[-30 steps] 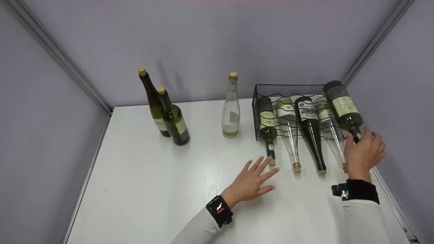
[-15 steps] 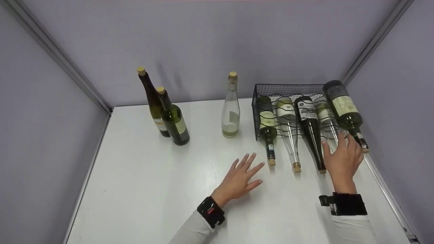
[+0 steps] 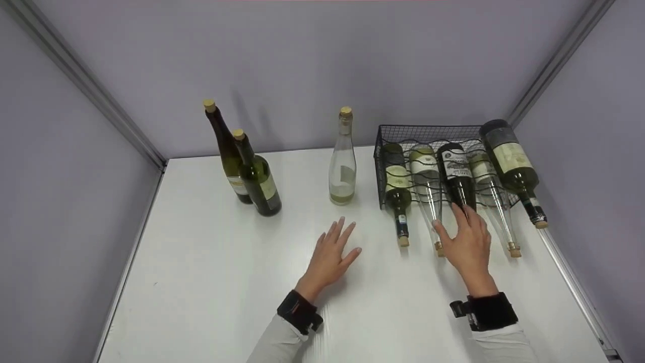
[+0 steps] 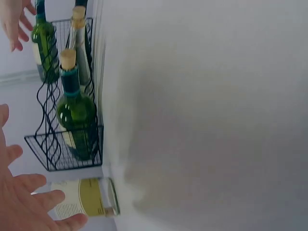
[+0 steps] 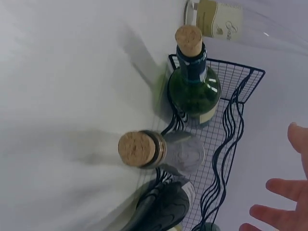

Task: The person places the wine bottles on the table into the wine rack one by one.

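My right hand (image 3: 468, 247) hovers over the neck of a dark wine bottle (image 3: 457, 169), hiding its lower neck and cork. In the right wrist view the fingers (image 5: 284, 190) are spread apart and hold nothing. My left hand (image 3: 326, 259) is over the white table, fingers extended, in front of a standing clear bottle (image 3: 342, 171). Several corked bottles lie in a black wire rack (image 3: 380, 166), necks toward me. Among them are a green bottle (image 3: 399, 201) at the left and a clear bottle (image 3: 496, 201). A larger green bottle (image 3: 511, 151) rests higher at the right end.
Two corked bottles stand at the back left: a tall brown-green bottle (image 3: 229, 151) and a shorter green bottle (image 3: 262, 181) in front of it. Panel walls (image 3: 312, 60) enclose the back and both sides of the white table (image 3: 211, 282).
My right hand has let go of the upper green bottle's neck and moved left over the dark bottle. My left hand has drifted left, away from the rack. The bottles stay in place.
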`<state>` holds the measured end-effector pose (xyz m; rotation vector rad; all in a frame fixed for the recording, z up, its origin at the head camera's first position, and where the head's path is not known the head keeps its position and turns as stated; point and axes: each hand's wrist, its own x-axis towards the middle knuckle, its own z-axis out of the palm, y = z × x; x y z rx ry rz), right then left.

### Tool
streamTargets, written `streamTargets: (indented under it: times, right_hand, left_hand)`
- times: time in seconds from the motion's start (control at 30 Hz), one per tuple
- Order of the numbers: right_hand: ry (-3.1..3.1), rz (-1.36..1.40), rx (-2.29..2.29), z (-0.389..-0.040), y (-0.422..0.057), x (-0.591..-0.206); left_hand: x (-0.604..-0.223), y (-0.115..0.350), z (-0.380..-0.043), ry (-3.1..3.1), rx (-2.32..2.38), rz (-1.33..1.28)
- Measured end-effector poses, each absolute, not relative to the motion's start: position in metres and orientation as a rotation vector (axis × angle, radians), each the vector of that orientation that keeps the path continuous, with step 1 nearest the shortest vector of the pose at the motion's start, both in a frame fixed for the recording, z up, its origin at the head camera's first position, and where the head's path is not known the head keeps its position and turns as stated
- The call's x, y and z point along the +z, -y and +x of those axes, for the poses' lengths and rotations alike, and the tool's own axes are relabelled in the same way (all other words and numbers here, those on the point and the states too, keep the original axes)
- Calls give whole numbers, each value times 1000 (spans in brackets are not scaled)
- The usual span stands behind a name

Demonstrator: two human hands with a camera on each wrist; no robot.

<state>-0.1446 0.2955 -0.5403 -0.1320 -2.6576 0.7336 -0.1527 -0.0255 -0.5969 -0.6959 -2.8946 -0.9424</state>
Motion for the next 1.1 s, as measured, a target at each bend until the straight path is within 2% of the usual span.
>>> streamTargets:
  times: [0.5, 0.7, 1.1]
  right_hand:
    - [2804, 86, 1313, -151, -236, -541]
    - [2783, 163, 1602, -156, -214, -545]
    - [2808, 65, 1861, -161, -193, -558]
  left_hand:
    - [-585, 33, -204, 2663, -1531, -247]
    - [-582, 30, -228, 2610, -1579, -205]
    - [-565, 19, -275, 2634, -1590, -113]
